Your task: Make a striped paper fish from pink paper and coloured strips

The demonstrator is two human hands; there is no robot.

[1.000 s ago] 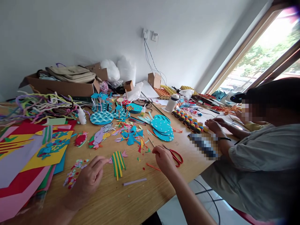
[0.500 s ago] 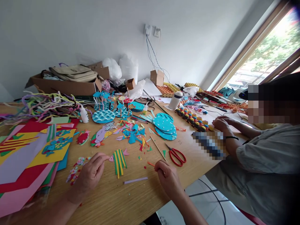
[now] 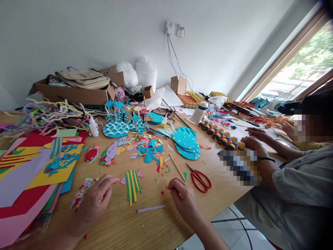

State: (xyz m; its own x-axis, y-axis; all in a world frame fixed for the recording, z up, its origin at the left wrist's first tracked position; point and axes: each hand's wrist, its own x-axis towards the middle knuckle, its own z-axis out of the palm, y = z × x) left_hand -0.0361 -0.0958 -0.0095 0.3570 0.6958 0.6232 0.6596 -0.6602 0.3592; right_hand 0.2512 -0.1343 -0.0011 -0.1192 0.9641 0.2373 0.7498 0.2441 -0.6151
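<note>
The striped paper fish (image 3: 133, 186), made of green and yellow strips with a pink head and tail, lies flat on the wooden tabletop (image 3: 117, 222) between the two hands. Its head points toward the left hand (image 3: 99, 195), whose extended index finger ends just beside it; contact cannot be confirmed. The left hand's other fingers are bent inward, and whether anything is gripped cannot be told.

The right hand (image 3: 183, 198) is on the other side of the fish, apart from it, with fingers curled. A small orange piece (image 3: 167, 187) shows at its fingertips; whether it is gripped or only lies there cannot be told. The thin wooden stick (image 3: 178, 168) runs diagonally, its near end beside the right hand's knuckles.

The pale purple paper strip (image 3: 151, 208) lies below the fish in the view. The red-handled scissors (image 3: 199, 180) lie beyond the right hand, blades partly open. Multicoloured paper scraps (image 3: 148, 151) lie beyond the fish. Stacked blue paper discs (image 3: 186, 140) are to the right of the scraps.
</note>
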